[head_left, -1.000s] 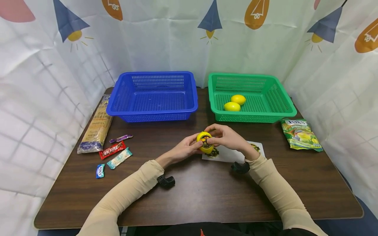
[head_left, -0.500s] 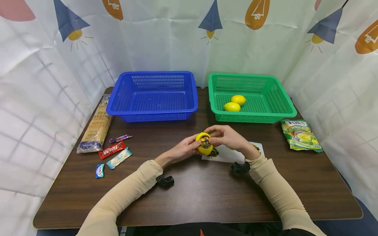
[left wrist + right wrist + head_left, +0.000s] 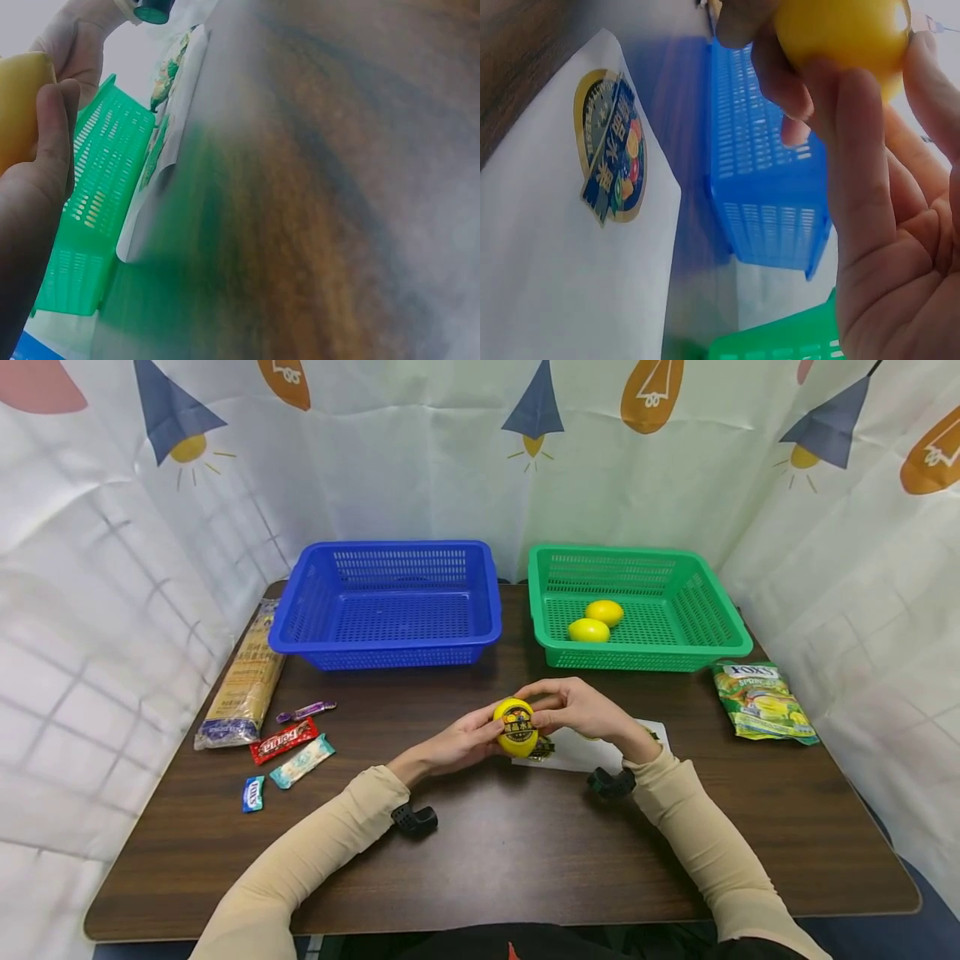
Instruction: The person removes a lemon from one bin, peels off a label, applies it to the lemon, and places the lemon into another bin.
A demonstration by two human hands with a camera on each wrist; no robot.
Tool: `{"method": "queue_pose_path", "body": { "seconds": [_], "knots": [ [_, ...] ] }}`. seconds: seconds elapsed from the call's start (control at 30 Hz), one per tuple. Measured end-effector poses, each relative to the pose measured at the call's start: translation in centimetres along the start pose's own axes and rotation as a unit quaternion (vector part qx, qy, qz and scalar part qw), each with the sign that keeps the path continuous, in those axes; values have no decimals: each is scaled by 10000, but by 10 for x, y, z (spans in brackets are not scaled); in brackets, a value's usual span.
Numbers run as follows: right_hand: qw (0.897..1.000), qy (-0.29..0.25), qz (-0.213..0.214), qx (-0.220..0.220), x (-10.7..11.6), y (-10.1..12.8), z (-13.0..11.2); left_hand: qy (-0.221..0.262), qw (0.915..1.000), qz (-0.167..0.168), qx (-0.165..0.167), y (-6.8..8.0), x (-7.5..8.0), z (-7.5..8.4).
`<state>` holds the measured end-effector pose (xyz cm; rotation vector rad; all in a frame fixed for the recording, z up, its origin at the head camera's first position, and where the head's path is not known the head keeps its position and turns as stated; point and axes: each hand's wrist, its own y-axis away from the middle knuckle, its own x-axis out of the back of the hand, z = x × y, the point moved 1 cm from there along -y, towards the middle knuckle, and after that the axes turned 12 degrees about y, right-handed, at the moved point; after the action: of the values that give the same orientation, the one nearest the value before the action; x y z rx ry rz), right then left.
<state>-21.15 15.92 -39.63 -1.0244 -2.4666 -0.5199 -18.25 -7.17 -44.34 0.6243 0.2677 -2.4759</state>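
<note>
Yellow plastic describes the lemon (image 3: 516,727) held above the tabletop (image 3: 510,852) between both hands, in front of the gap between the two baskets. The left hand (image 3: 459,745) grasps it from the left side, fingers (image 3: 54,120) curled against its surface; the right hand (image 3: 577,708) grasps it from the right, its fingers (image 3: 859,135) wrapped round the fruit. The lemon's long axis runs roughly from the near side to the far side in the head view, slightly tilted, and a dark round sticker with a yellow band of lettering on its upper face is turned toward the head camera. Just beneath and to the right of the hands lies a white sticker sheet (image 3: 592,750) flat on the tabletop, bearing a round gold-rimmed sticker (image 3: 611,146). A blue basket (image 3: 386,647) stands at the far left, and a green basket (image 3: 645,656) beside it at the far right holds two more lemons (image 3: 596,620) touching each other. A green candy bag (image 3: 761,702) lies just right of the green basket. At the left edge lie a long noodle packet (image 3: 243,681) and four small wrapped sweets (image 3: 288,747), well apart from the hands.
</note>
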Motion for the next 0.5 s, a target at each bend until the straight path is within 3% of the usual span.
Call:
{"method": "queue_pose_path", "body": {
  "seconds": [0.23,0.5],
  "knots": [
    [9992,330,-221,20,2,-2,-4,-86,9995,302,95,0,1,1],
    [9951,830,480,-228,-8,-12,-11,-498,9956,798,1,-9,-2,3]
  ]
}}
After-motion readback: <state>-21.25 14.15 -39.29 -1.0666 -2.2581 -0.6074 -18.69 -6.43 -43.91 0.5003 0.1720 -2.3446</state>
